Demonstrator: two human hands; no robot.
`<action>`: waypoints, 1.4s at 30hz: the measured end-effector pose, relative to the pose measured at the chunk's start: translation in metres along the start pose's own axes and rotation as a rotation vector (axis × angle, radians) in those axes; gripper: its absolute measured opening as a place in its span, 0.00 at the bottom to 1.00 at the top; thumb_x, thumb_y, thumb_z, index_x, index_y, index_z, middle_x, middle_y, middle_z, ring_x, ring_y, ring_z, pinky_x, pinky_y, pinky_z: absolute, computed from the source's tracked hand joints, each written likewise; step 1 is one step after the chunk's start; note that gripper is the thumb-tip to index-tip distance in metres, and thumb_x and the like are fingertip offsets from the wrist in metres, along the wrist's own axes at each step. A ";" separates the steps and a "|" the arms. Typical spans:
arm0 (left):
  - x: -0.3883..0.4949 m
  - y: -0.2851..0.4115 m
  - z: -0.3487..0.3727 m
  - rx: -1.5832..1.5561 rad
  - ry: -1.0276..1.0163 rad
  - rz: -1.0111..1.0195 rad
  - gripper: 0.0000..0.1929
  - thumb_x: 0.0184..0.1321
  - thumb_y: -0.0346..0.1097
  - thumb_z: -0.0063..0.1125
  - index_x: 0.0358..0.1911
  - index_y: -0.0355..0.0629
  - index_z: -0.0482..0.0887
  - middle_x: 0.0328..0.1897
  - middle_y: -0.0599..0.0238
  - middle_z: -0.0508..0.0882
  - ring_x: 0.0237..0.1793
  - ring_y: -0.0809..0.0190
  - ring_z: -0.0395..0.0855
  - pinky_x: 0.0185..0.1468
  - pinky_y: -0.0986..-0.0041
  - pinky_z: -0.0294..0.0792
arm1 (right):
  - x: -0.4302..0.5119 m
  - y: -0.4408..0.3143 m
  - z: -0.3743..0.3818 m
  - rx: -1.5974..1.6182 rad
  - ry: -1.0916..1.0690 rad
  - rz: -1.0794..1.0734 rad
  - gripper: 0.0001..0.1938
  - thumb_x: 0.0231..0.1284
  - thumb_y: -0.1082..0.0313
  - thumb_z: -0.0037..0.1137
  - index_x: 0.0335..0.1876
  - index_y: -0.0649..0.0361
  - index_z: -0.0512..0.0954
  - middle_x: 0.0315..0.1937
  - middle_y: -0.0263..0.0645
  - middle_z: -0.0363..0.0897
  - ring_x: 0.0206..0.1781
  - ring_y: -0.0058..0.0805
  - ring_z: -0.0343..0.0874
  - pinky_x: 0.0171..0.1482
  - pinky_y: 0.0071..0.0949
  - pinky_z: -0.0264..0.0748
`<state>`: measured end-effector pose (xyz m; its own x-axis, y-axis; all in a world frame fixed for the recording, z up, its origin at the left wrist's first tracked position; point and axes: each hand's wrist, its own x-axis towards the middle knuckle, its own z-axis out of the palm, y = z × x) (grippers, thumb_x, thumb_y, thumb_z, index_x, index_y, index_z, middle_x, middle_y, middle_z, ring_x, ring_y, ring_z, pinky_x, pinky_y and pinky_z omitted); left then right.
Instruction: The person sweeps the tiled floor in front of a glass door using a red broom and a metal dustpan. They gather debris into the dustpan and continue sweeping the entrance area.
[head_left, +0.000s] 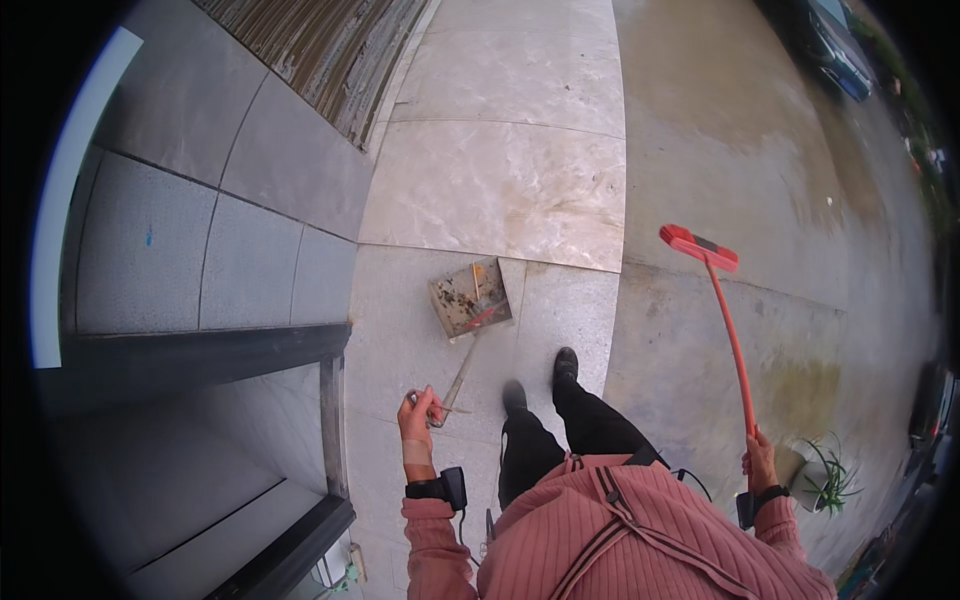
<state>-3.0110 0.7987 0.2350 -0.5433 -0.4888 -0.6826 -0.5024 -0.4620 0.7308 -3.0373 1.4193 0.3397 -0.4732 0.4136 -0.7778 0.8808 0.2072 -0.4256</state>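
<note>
My left hand (420, 420) is closed around the upper end of a long-handled dustpan's metal handle (463, 371). A thin pale strip sticks out beside the fingers; I cannot tell what it is. The boxy dustpan (457, 300) is low over the tiled paving ahead of my feet, with dark crumbs, a thin stick, an orange scrap and a red piece in it. My right hand (761, 459) grips the red handle of a push broom (731, 337). The broom's red head (699, 247) points away from me, over the concrete to the right.
A tiled wall (300, 150) and a dark-framed doorway (337, 427) run along the left. The pale tiled walkway (495, 180) ends at an edge beside wet concrete (712, 150). A potted plant (814, 484) stands near my right hand. A parked car (840, 52) is at far right.
</note>
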 end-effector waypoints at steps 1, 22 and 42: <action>-0.009 -0.005 -0.001 -0.007 -0.009 0.002 0.12 0.56 0.39 0.58 0.22 0.45 0.71 0.20 0.68 0.77 0.16 0.71 0.70 0.21 0.80 0.60 | -0.009 -0.011 0.008 -0.055 0.013 0.002 0.24 0.62 0.59 0.46 0.64 0.51 0.63 0.13 0.23 0.59 0.12 0.13 0.60 0.13 0.15 0.60; -0.144 -0.083 -0.103 -0.316 0.333 -0.151 0.12 0.59 0.41 0.54 0.26 0.43 0.70 0.21 0.61 0.76 0.15 0.66 0.70 0.20 0.75 0.64 | 0.078 -0.182 0.479 -1.048 -0.529 -1.036 0.15 0.59 0.63 0.46 0.51 0.47 0.73 0.34 0.47 0.79 0.38 0.47 0.78 0.39 0.42 0.73; -0.066 -0.016 -0.075 -0.198 0.283 -0.035 0.15 0.58 0.47 0.55 0.24 0.46 0.71 0.22 0.63 0.77 0.16 0.69 0.70 0.21 0.80 0.62 | 0.044 -0.025 -0.036 -1.107 0.167 -0.296 0.19 0.54 0.59 0.51 0.54 0.47 0.73 0.34 0.49 0.78 0.37 0.48 0.77 0.41 0.42 0.72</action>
<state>-2.9169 0.7833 0.2681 -0.3058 -0.6430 -0.7022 -0.3620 -0.6035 0.7104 -3.0796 1.4645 0.3328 -0.7276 0.3142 -0.6099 0.3060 0.9443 0.1214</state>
